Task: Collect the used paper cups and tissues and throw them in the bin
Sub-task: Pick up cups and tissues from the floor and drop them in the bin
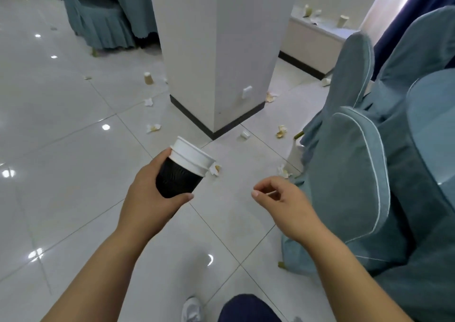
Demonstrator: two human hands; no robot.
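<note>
The left hand (152, 193) grips the black cup (181, 177), lid tilted away, so the loosely curled, seemingly empty right hand (283, 198) is free, with a crumpled tissue (283, 171) on the floor (73, 149) straight ahead of it

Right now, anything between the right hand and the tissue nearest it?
Nothing visible. The right hand hangs above bare floor, and the tissue lies in the open just beyond it, close beside the chair cover.
</note>
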